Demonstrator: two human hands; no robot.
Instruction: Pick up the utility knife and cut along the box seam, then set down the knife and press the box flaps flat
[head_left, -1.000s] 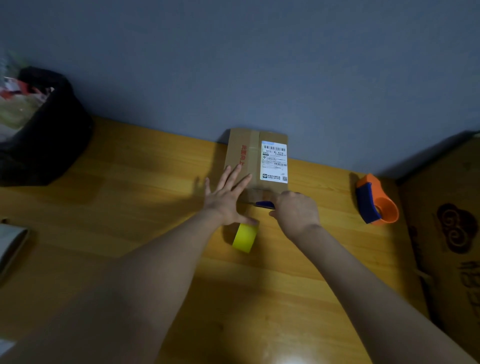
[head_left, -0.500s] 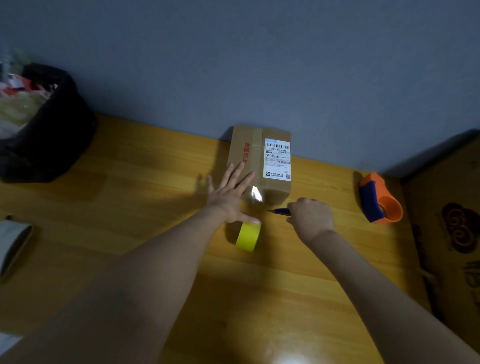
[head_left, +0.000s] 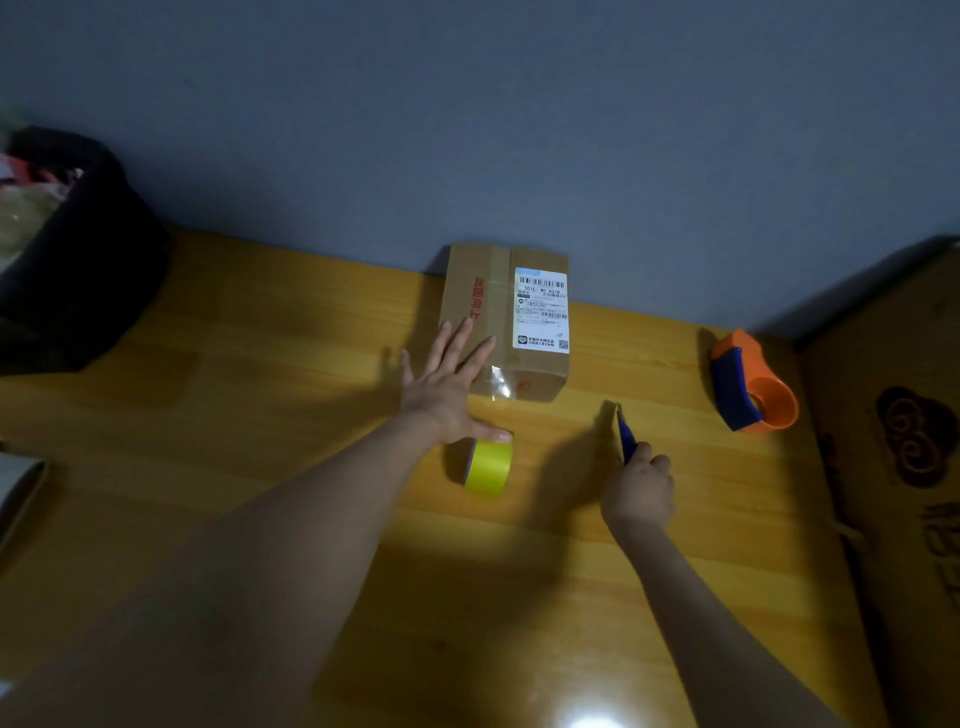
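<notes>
A taped cardboard parcel (head_left: 498, 312) with a white shipping label lies on the wooden table (head_left: 260, 415) against the grey wall. My left hand (head_left: 444, 387) rests flat with spread fingers on the parcel's near left corner. A roll of yellow tape (head_left: 488, 466) stands on edge just under that hand's thumb. My right hand (head_left: 639, 488) grips a blue-handled cutter (head_left: 626, 436), its tip pointing away from me, to the right of the tape and clear of the parcel.
An orange and blue tape dispenser (head_left: 748, 389) sits at the right near the wall. A brown cardboard box (head_left: 893, 441) with dark print stands at the far right. A black bag (head_left: 72, 260) of rubbish is at the far left.
My right hand has pulled the cutter back from the parcel's near edge, moving right and toward me. My left hand has stayed on the parcel.
</notes>
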